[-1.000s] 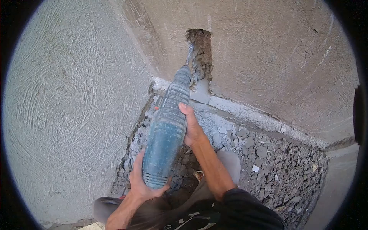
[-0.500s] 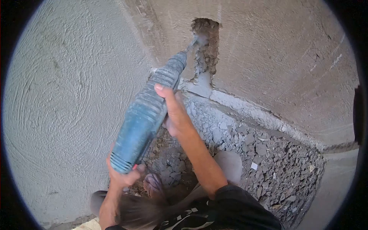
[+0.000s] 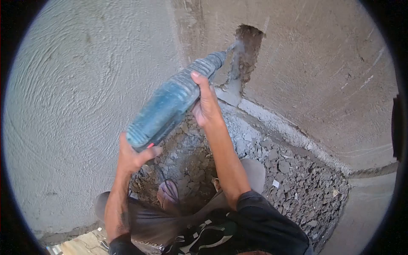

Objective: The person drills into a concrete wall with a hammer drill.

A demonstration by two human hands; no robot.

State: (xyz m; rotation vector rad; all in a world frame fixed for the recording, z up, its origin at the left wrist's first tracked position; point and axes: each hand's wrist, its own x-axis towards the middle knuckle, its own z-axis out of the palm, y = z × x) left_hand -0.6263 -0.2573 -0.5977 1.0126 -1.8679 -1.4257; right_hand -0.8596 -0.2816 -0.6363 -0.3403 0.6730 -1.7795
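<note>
A dusty blue demolition hammer (image 3: 170, 97) slants up to the right across the view. My left hand (image 3: 135, 155) is wrapped round its rear handle, just below the vented end and beside a small red part. Further forward, my right hand (image 3: 206, 100) grips the underside of the body, thumb over the ribbed front. The thin chisel bit (image 3: 231, 47) reaches the left edge of a rough upright slot (image 3: 250, 51) cut into the brown wall. Pale dust hangs around the tip and hides its very end.
Grey combed plaster (image 3: 85, 85) covers the wall on the left. Broken rubble (image 3: 293, 191) lies along the foot of the brown wall (image 3: 318, 85), below a whitish ledge (image 3: 280, 123). A dark cable (image 3: 163, 176) hangs near my foot (image 3: 167, 192).
The rear of the demolition hammer has come up, so it lies flatter, and both hands have risen with it. Its bit has moved to the slot's left edge. The view has shifted slightly.
</note>
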